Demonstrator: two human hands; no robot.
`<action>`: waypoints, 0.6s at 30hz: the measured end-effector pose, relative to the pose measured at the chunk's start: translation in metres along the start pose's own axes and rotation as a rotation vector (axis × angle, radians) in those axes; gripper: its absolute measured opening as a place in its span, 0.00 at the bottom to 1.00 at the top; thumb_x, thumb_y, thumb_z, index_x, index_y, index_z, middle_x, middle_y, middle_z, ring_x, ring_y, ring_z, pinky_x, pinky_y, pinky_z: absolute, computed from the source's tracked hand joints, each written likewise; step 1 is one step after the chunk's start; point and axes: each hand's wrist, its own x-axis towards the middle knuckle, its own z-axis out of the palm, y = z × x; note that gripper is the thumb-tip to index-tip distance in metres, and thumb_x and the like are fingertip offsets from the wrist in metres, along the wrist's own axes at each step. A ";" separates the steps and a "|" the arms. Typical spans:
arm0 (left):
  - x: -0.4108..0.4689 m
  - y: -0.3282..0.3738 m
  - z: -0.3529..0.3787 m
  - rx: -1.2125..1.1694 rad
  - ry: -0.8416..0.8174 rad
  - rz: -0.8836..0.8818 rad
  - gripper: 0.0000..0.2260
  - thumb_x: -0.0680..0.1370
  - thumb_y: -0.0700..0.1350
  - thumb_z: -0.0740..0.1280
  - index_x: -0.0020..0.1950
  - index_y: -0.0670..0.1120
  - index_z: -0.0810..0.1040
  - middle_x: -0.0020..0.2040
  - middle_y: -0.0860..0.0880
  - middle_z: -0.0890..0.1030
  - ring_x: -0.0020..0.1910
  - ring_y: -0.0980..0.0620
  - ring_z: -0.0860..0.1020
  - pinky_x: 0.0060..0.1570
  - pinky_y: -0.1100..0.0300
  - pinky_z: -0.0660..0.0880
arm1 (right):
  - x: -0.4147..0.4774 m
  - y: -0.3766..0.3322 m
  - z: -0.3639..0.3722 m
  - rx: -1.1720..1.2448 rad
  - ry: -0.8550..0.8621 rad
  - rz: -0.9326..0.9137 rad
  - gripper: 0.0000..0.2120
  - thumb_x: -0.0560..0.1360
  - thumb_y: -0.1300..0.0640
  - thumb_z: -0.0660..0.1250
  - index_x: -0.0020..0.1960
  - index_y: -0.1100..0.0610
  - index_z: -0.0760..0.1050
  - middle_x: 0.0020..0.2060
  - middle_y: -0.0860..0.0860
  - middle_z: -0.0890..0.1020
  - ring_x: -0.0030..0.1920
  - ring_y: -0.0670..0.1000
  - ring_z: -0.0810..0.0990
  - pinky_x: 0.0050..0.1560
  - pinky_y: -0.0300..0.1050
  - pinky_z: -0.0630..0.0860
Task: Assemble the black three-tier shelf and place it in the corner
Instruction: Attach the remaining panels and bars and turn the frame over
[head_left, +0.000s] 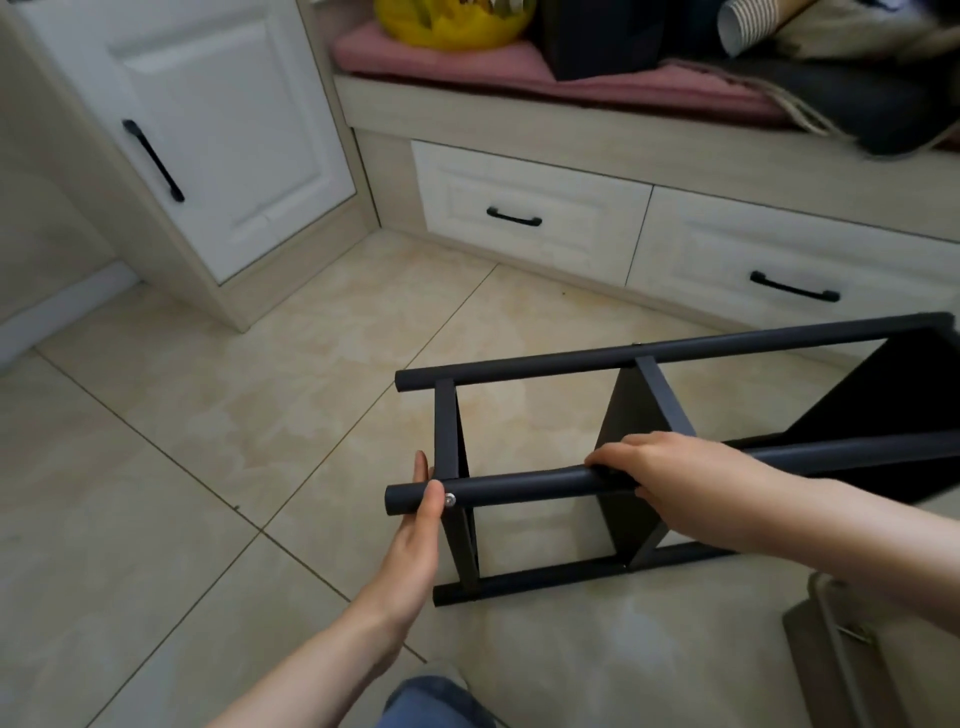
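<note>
On the tiled floor (208, 467), right of centre and in front of the drawers, the black three-tier shelf (670, 358) lies on its side, its round poles running roughly left to right and its flat tiers standing on edge between them. Three poles show: a far one at the top, a low one resting on the tiles, and the front pole (519, 486) raised nearest the viewer. The left hand (415, 525) holds the free left end of the front pole, fingers straight behind it and thumb laid across its front, just beside a silver screw (449, 500) where the end tier meets the pole. The right hand (670, 467) grips the same pole farther right, fingers curled over it at the middle tier. The shelf's right end runs out of view. Behind it stand two white drawers (530, 208) with black bar handles, set under a bench seat carrying a pink cushion (493, 67), a yellow bag (452, 21) and dark bundled items. A tall white cabinet door (218, 130) with a black handle stands at upper left, meeting the bench in a corner. A knee in blue denim (436, 701) shows at the bottom edge, and a beige object (831, 649), not identifiable, lies at lower right.
</note>
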 end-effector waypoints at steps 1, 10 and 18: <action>0.002 0.002 0.000 -0.004 0.001 0.009 0.29 0.69 0.74 0.51 0.69 0.78 0.44 0.72 0.67 0.54 0.73 0.64 0.52 0.80 0.48 0.50 | 0.001 0.001 -0.001 -0.033 -0.003 -0.006 0.28 0.78 0.64 0.63 0.71 0.41 0.63 0.54 0.43 0.76 0.52 0.48 0.78 0.48 0.46 0.80; 0.018 0.028 0.005 -0.037 0.084 0.129 0.30 0.72 0.68 0.55 0.73 0.72 0.49 0.69 0.66 0.65 0.70 0.65 0.64 0.71 0.64 0.56 | 0.007 0.010 -0.024 -0.197 0.034 -0.002 0.27 0.79 0.63 0.61 0.72 0.40 0.61 0.58 0.44 0.78 0.53 0.52 0.80 0.45 0.46 0.78; 0.026 0.102 0.011 0.034 0.234 0.333 0.34 0.72 0.69 0.54 0.79 0.63 0.61 0.64 0.70 0.66 0.66 0.66 0.62 0.65 0.65 0.57 | 0.004 0.020 -0.060 -0.073 0.223 0.105 0.32 0.77 0.65 0.63 0.69 0.37 0.54 0.55 0.42 0.78 0.51 0.51 0.80 0.43 0.51 0.81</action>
